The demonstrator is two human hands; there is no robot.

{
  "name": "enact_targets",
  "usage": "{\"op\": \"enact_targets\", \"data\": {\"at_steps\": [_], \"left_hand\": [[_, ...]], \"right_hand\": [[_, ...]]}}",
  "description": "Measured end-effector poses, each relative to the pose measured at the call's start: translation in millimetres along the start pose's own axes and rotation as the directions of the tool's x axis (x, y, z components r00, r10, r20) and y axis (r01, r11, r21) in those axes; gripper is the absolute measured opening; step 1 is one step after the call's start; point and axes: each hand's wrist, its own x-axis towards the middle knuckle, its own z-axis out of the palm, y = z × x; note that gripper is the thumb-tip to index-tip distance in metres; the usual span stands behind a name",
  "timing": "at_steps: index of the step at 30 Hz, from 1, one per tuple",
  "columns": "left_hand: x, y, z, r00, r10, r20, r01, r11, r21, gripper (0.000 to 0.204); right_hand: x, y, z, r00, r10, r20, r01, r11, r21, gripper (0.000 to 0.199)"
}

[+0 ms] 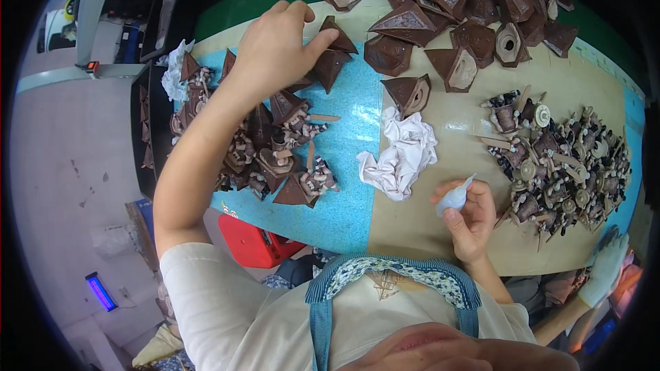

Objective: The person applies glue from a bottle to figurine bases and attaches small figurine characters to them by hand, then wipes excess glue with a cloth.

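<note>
My left hand (275, 48) reaches far over the table and closes its fingers on a dark brown pyramid-shaped piece (331, 62) at the edge of the blue mat (347, 199). My right hand (469, 220) stays near my body and holds a small translucent squeeze bottle (454, 197) with its pointed tip up and to the right. A crumpled white cloth (402, 154) lies between the two hands.
Many brown pyramid shells (447, 7) are heaped at the far edge. Assembled brown pieces with small parts (275, 151) lie left. A pile of small bell-like parts and sticks (564, 165) lies right. Another person's gloved hand (605, 268) shows at lower right. A red box (251, 240) sits under the table.
</note>
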Motion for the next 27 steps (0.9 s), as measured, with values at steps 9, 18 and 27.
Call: {"op": "enact_targets", "data": {"at_steps": [9, 18, 27], "left_hand": [[-1, 29, 5, 0.998, 0.03, -0.047, -0.04, 0.972, -0.23, 0.018], [-43, 46, -18, 0.789, 0.521, -0.326, -0.579, 0.809, -0.107, 0.033], [-54, 49, -25, 0.777, 0.494, -0.39, -0.579, 0.804, -0.135, 0.025]], "right_hand": [[0, 2, -2, 1.0, -0.027, -0.002, 0.027, 1.0, 0.004, 0.034], [0, 3, -1, 0.999, -0.042, 0.0, 0.042, 0.999, -0.003, 0.033], [-1, 3, -1, 0.999, -0.036, 0.006, 0.036, 0.999, -0.006, 0.033]]}}
